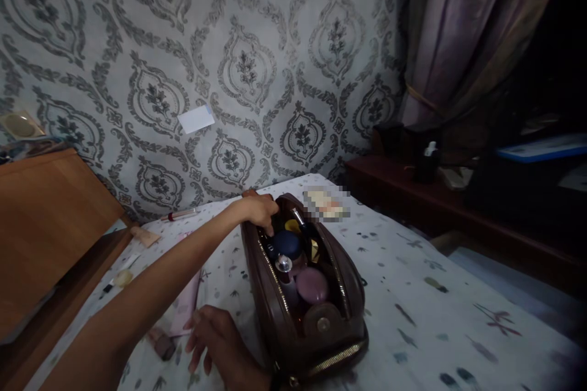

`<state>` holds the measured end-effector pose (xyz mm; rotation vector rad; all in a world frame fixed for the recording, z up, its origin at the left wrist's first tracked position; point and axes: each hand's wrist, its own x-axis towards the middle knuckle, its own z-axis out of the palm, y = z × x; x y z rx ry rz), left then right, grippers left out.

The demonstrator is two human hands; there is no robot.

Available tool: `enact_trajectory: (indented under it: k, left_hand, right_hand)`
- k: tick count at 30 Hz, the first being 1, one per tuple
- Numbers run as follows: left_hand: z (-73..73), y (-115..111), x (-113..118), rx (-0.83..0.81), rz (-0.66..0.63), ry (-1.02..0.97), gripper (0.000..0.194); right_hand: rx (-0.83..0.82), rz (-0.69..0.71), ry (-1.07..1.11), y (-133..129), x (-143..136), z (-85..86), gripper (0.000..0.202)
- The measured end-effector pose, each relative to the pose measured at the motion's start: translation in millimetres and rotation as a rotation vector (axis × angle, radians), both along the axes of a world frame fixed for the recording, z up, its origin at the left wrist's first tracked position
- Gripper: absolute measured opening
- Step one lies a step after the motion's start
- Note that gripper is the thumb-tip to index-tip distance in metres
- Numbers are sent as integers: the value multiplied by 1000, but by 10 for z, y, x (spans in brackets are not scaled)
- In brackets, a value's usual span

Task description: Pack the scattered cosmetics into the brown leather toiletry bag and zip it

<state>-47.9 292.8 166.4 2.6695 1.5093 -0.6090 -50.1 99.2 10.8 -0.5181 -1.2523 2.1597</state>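
A dark brown toiletry bag (270, 311), its gold zip open, stands on a white patterned sheet. My left hand (261, 212) grips the far left rim of the bag, some fingers hidden over the edge. Inside lie a dark blue round-topped container (287, 244), a mauve rounded container (312, 286), a bottle with a shiny silver ball cap (284, 264) and a gold-coloured piece (314, 251). Left of the bag's near end hovers my right hand (220, 339), fingers loosely bent and apart, holding nothing. Close to it are a pink flat item (186, 308) and a small brownish tube (161, 343).
At left, a wooden board (50, 220) rises beside the sheet. Small items lie near it, including a slim pen-like stick (180, 214) and a yellowish round piece (123, 278). A blurred-out item (326, 203) lies beyond the bag. A dark red ledge (389, 186) runs along the right.
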Motion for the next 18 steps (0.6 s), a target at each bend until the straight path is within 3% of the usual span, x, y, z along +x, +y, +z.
enact_trajectory:
  k: [5, 10, 13, 15, 18]
  left_hand:
    - [51, 7, -20, -25, -4, -118, 37]
    - [318, -208, -213, -112, 13, -402, 28]
    - [513, -657, -333, 146, 35, -654, 21]
    - [616, -1101, -363, 436, 45, -863, 16]
    - [710, -1803, -378, 737, 33, -1255, 14]
  right_hand:
    - [-2, 2, 0, -7, 25, 38, 84]
    - [20, -15, 10, -37, 84, 55, 83]
    - [35, -45, 22, -41, 97, 38, 79]
    - [68, -51, 18, -30, 85, 19, 77]
    - [108, -19, -3, -5, 58, -4, 78]
